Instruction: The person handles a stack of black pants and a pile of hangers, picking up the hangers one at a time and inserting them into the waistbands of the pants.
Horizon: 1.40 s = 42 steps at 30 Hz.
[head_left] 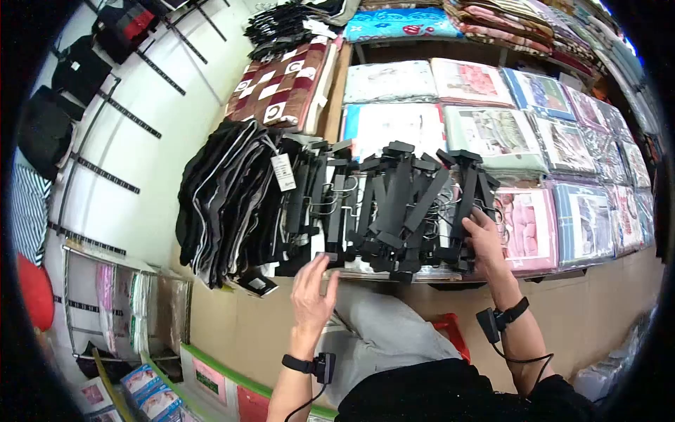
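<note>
Black plastic clip hangers [401, 204] with metal hooks lie in a dense pile along the front of the display table. At the right end of that pile is my right hand [486, 243], its fingers bent against the outermost black hangers. My left hand [313, 292] is by the table's front edge, just below the hangers' left part. Its fingers are stretched out, with nothing visible in them. Left of the hangers stands a thick row of dark folded garments [228, 200]. A white tag [283, 172] hangs from these garments.
Packaged bedding sets [492, 141] cover the table behind and to the right. A brown checked blanket [278, 88] lies behind the garments. Black wall rails [105, 176] stick out at left, and low racks [162, 309] stand below. A red object [452, 334] is beside my leg.
</note>
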### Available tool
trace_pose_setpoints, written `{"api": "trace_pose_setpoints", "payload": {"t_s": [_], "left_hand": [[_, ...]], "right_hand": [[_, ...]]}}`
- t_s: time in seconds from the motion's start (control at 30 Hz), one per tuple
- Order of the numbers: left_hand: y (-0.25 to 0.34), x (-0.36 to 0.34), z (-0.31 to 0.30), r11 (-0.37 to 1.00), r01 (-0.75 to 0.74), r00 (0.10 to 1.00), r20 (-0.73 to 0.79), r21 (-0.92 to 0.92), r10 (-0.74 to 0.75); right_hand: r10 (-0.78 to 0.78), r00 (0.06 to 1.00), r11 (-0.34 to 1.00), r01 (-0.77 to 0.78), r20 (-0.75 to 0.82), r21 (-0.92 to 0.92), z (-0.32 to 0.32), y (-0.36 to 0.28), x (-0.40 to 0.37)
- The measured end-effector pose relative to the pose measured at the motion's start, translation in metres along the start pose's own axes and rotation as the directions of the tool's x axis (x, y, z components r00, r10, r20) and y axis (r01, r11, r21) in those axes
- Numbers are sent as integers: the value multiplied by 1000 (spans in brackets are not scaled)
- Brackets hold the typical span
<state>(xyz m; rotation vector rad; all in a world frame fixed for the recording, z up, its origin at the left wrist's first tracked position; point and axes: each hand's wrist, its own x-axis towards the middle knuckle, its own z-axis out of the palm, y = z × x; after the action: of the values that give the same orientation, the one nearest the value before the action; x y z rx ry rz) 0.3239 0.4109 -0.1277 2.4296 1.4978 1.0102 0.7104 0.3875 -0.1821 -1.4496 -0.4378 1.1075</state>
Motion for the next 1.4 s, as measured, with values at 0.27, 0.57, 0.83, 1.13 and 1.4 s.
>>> {"api": "trace_pose_setpoints", "payload": {"t_s": [0.27,0.57,0.83,1.13,1.4], "left_hand": [[-109,2,-17,948,109,975,155,300,-161],[-124,24,2,935,106,970,172,339,-173],[-153,28,8,976,144,989,-12,165,-144],[-150,24,9,962,262,963,-89,83,-255],[-151,24,16,976,213,968,-140,37,-206]], "right_hand": [[-526,848,730,412,-65,-545,12,21,-6],[-613,758,538,608,224,-584,69,-32,0],[-468,652,568,739,597,-361,215,-76,39],[-65,784,599,526,618,-604,380,-8,179],[4,868,729,338,497,-595,401,-1,192]]}}
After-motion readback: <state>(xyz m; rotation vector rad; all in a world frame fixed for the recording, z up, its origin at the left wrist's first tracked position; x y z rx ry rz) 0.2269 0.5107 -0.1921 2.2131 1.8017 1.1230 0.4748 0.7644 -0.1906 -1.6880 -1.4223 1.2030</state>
